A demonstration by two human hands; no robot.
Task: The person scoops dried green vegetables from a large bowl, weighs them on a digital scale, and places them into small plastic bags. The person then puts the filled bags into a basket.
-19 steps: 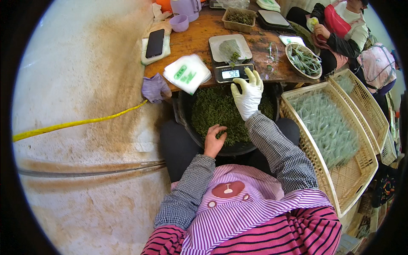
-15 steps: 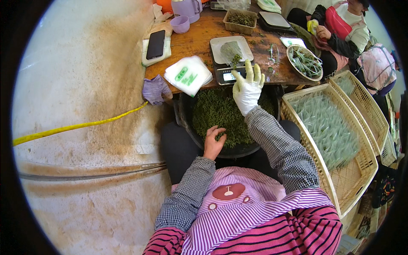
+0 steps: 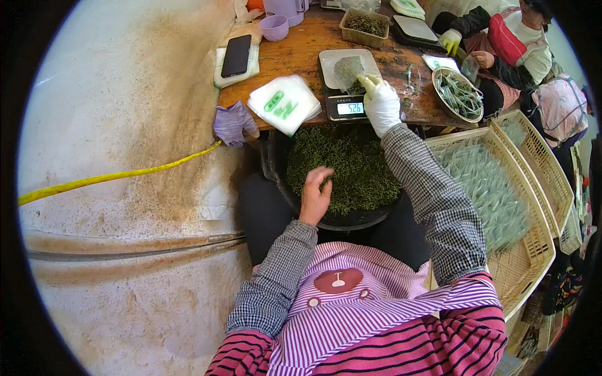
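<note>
A small clear plastic bag (image 3: 348, 70) partly filled with green bits lies on the white pan of a digital scale (image 3: 328, 61), its mouth toward me. My right hand (image 3: 382, 105), in a whitish glove, has its fingers closed at that mouth, where loose green bits (image 3: 356, 88) stick out; the fingertips are partly hidden. Below the table edge stands a black tub (image 3: 271, 160) of small green buds or berries (image 3: 351, 172). My left hand (image 3: 315, 194), bare, rests over the near left part of the pile, fingers loosely curved and thumb apart, with nothing visible in it.
Left of the scale lie flat printed bags (image 3: 285, 103), a phone (image 3: 236, 55) and a purple glove (image 3: 233, 123). A crate (image 3: 527, 269) of filled bags stands at my right. Farther back are a brown basket (image 3: 364, 39), a basket of ties (image 3: 458, 94) and a co-worker (image 3: 514, 44).
My right hand has turned and come down to the bag's mouth; its spread fingers have closed, uncovering the scale's display. My left hand has shifted slightly up over the pile.
</note>
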